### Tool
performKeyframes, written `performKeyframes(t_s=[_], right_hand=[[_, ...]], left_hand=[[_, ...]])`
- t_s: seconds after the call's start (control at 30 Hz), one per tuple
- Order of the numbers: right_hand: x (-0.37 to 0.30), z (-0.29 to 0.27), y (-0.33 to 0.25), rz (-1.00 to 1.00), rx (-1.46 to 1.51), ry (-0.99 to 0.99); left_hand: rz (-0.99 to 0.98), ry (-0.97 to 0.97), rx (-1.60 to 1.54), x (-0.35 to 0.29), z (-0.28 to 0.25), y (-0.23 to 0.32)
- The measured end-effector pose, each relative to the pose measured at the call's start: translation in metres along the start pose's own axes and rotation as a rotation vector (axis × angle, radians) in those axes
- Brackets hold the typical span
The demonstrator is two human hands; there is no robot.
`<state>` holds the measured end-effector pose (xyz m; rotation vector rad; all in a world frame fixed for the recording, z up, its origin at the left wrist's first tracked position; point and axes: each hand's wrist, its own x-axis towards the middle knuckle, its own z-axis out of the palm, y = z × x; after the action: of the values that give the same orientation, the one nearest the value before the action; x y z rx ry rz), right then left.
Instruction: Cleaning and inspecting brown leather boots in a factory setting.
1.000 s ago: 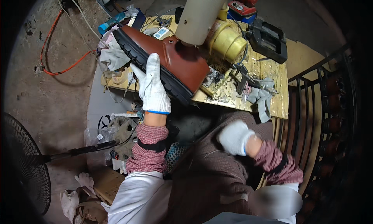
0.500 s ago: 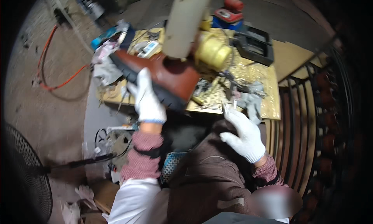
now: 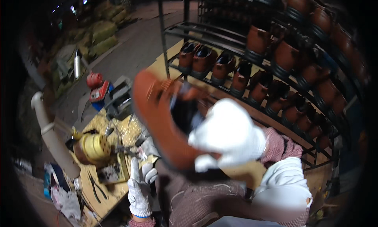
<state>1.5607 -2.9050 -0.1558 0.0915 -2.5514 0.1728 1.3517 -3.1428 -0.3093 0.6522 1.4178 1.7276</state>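
Observation:
A brown leather boot (image 3: 159, 120) with a dark sole is lifted in front of me, its toe toward the upper left and its dark opening facing up. My right hand (image 3: 230, 134), in a white knitted glove, is closed on the opening's edge at the heel end; motion blurs both. Below and left of the boot, near the workbench edge, my left hand (image 3: 140, 191) wears a similar glove. Its index finger is stretched out and the others are partly bent, with nothing seen in them. Pliers (image 3: 96, 189) lie on the workbench (image 3: 103, 205) beside that hand.
A black metal rack (image 3: 232, 91) full of brown boots stands ahead and right. A yellow machine head (image 3: 92, 146) and a pale pipe (image 3: 55, 138) rise at the bench. Black plastic trays (image 3: 118, 99) and a red container (image 3: 99, 91) lie at its far end.
My view has turned right toward the rack. A boot was in my left hand before; now a boot is in my right hand, and the left has come off it.

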Motion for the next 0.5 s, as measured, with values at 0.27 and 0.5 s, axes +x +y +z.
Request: performKeyframes(t_s=[0.27,0.5], right_hand=[[0.055,-0.093,0.208,0.916,-0.691,-0.168],[-0.043,-0.135,0.206,1.034,-1.004,0.245]], left_hand=[[-0.126,-0.041,-0.121,0.022,0.033,-0.03],[-0.046,0.109,-0.147,0.001,-0.015,-0.038]])
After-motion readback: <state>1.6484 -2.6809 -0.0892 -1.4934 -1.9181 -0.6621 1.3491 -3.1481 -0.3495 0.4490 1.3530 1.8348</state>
